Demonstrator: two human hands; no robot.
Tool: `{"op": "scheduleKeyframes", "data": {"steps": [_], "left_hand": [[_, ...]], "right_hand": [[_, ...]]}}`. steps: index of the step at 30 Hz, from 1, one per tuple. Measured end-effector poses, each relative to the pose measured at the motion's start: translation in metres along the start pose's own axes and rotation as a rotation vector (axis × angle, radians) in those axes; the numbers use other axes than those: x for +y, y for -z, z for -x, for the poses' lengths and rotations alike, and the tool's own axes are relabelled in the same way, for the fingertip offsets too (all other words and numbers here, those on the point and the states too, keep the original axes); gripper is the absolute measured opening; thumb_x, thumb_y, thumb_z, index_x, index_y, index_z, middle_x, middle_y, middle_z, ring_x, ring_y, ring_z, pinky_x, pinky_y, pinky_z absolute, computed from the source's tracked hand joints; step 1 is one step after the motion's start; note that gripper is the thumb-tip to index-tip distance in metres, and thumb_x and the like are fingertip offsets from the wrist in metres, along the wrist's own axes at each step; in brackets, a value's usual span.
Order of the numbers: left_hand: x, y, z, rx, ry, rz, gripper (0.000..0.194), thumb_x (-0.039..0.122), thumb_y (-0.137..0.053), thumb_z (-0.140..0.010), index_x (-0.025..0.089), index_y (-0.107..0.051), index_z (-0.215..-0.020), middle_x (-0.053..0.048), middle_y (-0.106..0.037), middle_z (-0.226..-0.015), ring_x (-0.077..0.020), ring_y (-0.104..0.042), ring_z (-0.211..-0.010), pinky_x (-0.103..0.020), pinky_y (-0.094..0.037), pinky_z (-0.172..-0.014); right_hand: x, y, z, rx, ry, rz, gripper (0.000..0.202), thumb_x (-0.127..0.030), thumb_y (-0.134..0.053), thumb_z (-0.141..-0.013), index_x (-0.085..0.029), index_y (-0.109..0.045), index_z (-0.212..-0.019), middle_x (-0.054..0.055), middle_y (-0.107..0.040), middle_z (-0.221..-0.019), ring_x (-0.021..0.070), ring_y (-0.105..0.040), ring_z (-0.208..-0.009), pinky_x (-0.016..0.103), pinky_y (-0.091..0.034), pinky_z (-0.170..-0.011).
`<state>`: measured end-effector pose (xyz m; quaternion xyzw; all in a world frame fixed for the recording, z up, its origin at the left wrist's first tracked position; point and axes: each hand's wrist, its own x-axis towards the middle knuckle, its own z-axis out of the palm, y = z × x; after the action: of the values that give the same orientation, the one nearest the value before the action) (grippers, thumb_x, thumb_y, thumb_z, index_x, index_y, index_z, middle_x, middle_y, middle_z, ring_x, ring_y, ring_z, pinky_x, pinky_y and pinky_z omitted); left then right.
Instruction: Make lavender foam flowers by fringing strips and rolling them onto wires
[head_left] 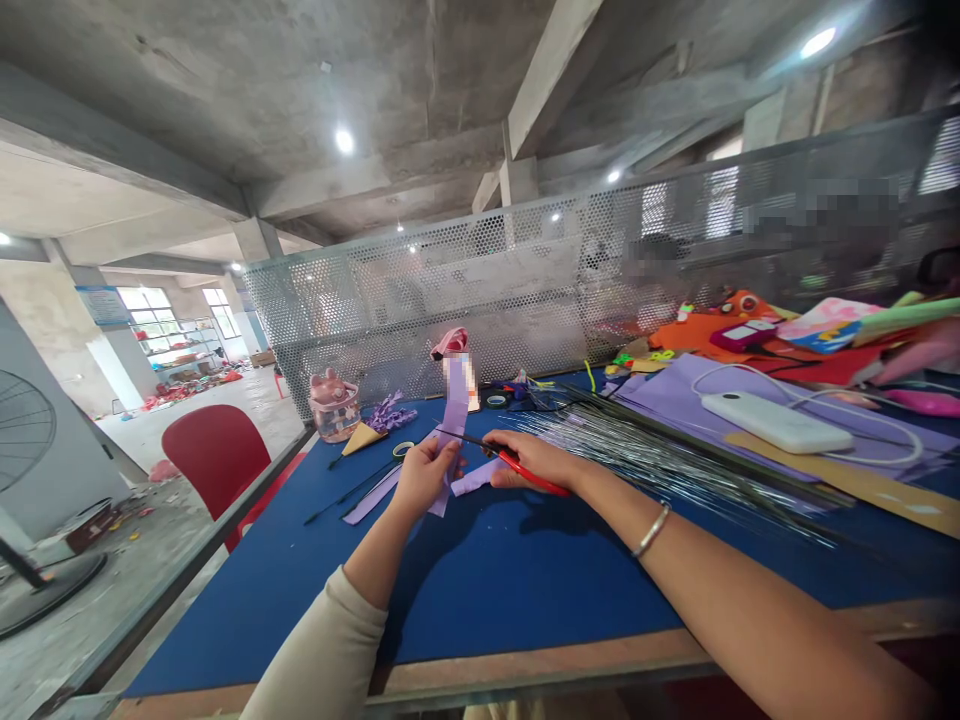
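Between the fingers of my left hand is a purple paper strip, which stands up above the hand with its lower end hanging below. My right hand is closed round red-handled scissors. Their dark blades point left and reach the strip just above my left fingers; whether they touch it I cannot tell. A shorter purple strip lies under the scissors, by my right fingers. Left of my left hand another purple strip and dark thin stems rest on the blue table.
A perforated metal screen borders the far edge. At left stand a pink-lidded jar, a purple flower bunch and a tape roll. Thin wires, purple sheets and a white power bank lie right.
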<state>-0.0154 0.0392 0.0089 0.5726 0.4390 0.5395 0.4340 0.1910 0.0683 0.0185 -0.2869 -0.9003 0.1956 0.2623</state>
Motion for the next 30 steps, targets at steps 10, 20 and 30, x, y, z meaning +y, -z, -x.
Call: {"op": "scheduleKeyframes", "data": {"steps": [10,20,30], "left_hand": [[0.0001,0.0001,0.0015,-0.056,0.034,0.008,0.049,0.058,-0.074,-0.057,0.014,-0.063,-0.074,-0.002,-0.065,-0.059,-0.0117,-0.057,-0.048,-0.024,-0.044,-0.051],[-0.0043,0.0024,-0.0008,-0.060,0.024,0.007,0.047,0.057,-0.073,-0.061,0.014,-0.064,-0.077,-0.002,-0.067,-0.062,-0.0121,-0.059,-0.050,-0.024,-0.045,-0.051],[-0.0041,0.0045,-0.0021,-0.036,0.106,0.079,0.055,0.059,-0.076,-0.054,0.012,-0.063,-0.079,-0.002,-0.065,-0.060,-0.0117,-0.058,-0.049,-0.024,-0.044,-0.051]], "right_hand": [[0.0032,-0.0033,-0.0008,0.036,-0.035,-0.022,0.048,-0.055,-0.058,-0.079,-0.015,-0.062,-0.105,0.005,-0.065,-0.088,0.0160,-0.054,-0.070,0.026,-0.041,-0.064],[0.0026,-0.0019,-0.0009,0.060,-0.056,-0.001,0.041,-0.051,-0.060,-0.078,-0.015,-0.065,-0.097,0.002,-0.062,-0.074,0.0130,-0.049,-0.061,0.024,-0.037,-0.059],[0.0031,0.0038,0.0017,0.022,-0.046,0.015,0.053,-0.052,-0.061,-0.076,-0.015,-0.053,-0.115,0.009,-0.063,-0.103,0.0208,-0.057,-0.085,0.030,-0.044,-0.075]]}}
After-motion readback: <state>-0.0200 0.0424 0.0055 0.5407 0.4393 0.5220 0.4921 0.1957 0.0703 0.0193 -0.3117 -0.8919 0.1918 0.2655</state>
